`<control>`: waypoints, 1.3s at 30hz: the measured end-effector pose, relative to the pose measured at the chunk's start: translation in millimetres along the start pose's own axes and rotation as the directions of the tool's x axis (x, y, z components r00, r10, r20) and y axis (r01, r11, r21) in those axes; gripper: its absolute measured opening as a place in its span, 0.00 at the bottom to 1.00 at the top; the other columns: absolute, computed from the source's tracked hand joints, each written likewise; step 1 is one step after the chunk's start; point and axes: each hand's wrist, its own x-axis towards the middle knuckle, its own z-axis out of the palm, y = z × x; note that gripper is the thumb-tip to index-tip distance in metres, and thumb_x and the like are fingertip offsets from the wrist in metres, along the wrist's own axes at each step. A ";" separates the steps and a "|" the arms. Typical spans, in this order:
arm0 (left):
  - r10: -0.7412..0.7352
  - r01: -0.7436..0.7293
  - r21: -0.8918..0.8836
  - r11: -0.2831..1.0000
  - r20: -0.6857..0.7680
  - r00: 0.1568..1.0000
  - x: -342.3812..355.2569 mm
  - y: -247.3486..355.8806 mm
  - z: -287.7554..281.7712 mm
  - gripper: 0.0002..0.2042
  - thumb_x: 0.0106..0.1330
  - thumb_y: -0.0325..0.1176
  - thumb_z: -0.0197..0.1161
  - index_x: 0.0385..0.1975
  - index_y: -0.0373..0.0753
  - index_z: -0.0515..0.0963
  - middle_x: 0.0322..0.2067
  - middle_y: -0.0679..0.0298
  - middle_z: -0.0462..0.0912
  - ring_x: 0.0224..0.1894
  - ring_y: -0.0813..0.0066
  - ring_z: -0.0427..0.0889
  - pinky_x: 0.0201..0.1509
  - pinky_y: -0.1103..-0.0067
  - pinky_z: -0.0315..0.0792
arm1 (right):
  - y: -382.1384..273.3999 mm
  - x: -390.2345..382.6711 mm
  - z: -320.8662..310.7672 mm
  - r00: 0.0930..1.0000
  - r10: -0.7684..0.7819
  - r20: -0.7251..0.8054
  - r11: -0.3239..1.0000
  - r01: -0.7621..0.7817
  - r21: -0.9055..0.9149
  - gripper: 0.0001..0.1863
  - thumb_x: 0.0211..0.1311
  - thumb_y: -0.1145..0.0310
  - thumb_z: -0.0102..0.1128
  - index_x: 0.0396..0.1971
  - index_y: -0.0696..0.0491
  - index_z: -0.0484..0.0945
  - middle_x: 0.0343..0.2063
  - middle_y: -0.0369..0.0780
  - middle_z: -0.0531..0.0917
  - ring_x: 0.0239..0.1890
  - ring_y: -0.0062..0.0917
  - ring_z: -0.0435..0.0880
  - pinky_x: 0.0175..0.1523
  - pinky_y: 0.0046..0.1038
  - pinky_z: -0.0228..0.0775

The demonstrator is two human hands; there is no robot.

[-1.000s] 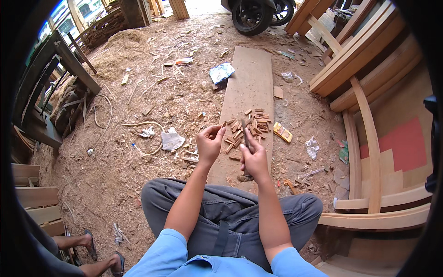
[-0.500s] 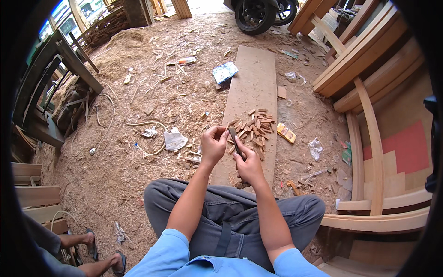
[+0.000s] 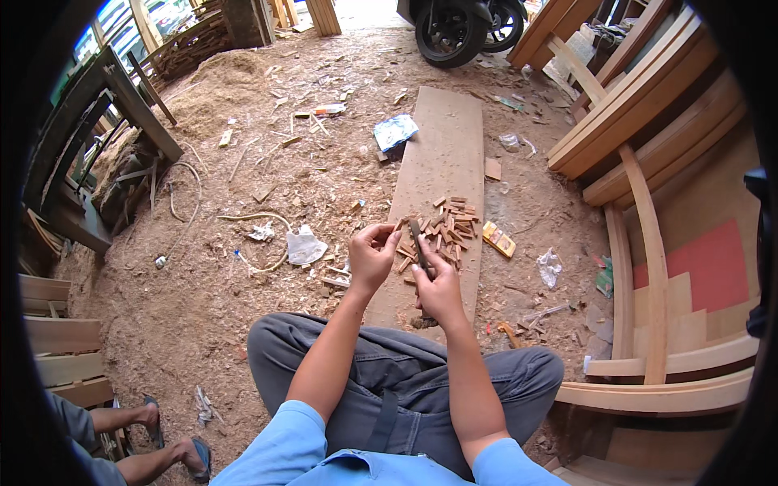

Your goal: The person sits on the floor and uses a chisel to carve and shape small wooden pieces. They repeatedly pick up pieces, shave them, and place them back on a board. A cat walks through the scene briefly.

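Observation:
Pinched between the fingertips of my left hand (image 3: 373, 257) is a small wooden piece (image 3: 401, 223), mostly hidden by the fingers. My right hand (image 3: 440, 293) is closed round a long, dark, narrow tool (image 3: 419, 243); its exact kind is unclear. The tool's far end lies right beside the piece in my left fingers; whether they touch I cannot tell. Just beyond both hands, a loose heap of small brown wooden pieces (image 3: 455, 223) covers part of a long flat board (image 3: 442, 134). The board runs away from my crossed legs.
A yellow packet (image 3: 498, 240) lies right of the board, a white plastic bag (image 3: 306, 247) to its left. Wood shavings cover the ground (image 3: 203, 267). Timber frames (image 3: 648, 259) stand at right, a motorcycle wheel (image 3: 450, 34) at the far end. Another person's feet (image 3: 194, 458) are at lower left.
The dark tool in my right hand has tilted and shifted slightly, its far end now a little farther right. My left hand keeps its pinch. The whole view has shifted slightly.

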 end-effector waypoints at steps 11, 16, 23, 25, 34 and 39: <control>0.171 -0.182 0.167 0.969 0.080 0.982 4.1 -11.3 -1.6 0.05 0.58 0.20 0.65 0.33 0.30 0.83 0.27 0.59 0.83 0.27 0.72 0.84 0.33 0.79 0.76 | 3.5 -6.5 5.8 0.987 0.113 0.114 0.993 -0.108 -0.045 0.28 0.68 0.74 0.55 0.68 0.44 0.68 0.13 0.29 0.69 0.11 0.13 0.68 0.16 0.25 0.66; 0.140 -0.167 0.159 0.973 0.169 0.976 -6.6 -5.4 5.3 0.04 0.58 0.20 0.66 0.32 0.30 0.84 0.27 0.57 0.83 0.26 0.72 0.83 0.33 0.79 0.76 | 13.4 8.2 10.8 0.977 0.203 0.062 0.976 -0.207 0.066 0.27 0.70 0.73 0.54 0.69 0.45 0.67 0.15 0.30 0.72 0.11 0.14 0.70 0.15 0.24 0.67; 0.122 -0.138 0.086 0.987 0.170 0.978 -23.0 3.6 14.4 0.06 0.62 0.25 0.68 0.35 0.31 0.85 0.30 0.61 0.85 0.29 0.76 0.84 0.34 0.81 0.76 | 17.6 33.6 -45.1 0.870 0.299 -0.393 0.942 -0.204 0.267 0.30 0.71 0.74 0.51 0.71 0.48 0.60 0.15 0.33 0.73 0.09 0.16 0.71 0.14 0.22 0.66; 0.073 -0.077 0.043 0.996 0.082 0.994 -11.9 -0.6 10.7 0.07 0.64 0.27 0.68 0.37 0.32 0.85 0.31 0.62 0.85 0.31 0.79 0.84 0.33 0.83 0.77 | 16.2 23.2 -39.9 0.947 0.213 -0.241 0.945 -0.137 0.297 0.30 0.70 0.75 0.52 0.71 0.47 0.61 0.15 0.32 0.72 0.09 0.16 0.70 0.14 0.22 0.66; -0.074 0.064 -0.383 0.922 -0.012 0.997 4.7 21.4 -16.4 0.09 0.67 0.26 0.65 0.44 0.30 0.82 0.38 0.62 0.86 0.38 0.79 0.83 0.44 0.83 0.77 | 37.9 20.2 -6.3 0.993 0.113 -0.032 0.980 -0.117 -0.161 0.31 0.66 0.73 0.58 0.69 0.44 0.66 0.15 0.30 0.71 0.12 0.14 0.70 0.17 0.23 0.66; 0.012 -0.024 -0.527 0.849 -0.026 1.000 8.8 49.2 -34.2 0.10 0.71 0.29 0.61 0.47 0.32 0.82 0.38 0.62 0.86 0.39 0.79 0.83 0.44 0.82 0.74 | 93.0 34.3 -4.9 0.941 0.262 -0.212 0.887 -0.322 -0.330 0.32 0.61 0.69 0.61 0.68 0.46 0.68 0.18 0.37 0.78 0.12 0.22 0.75 0.19 0.30 0.70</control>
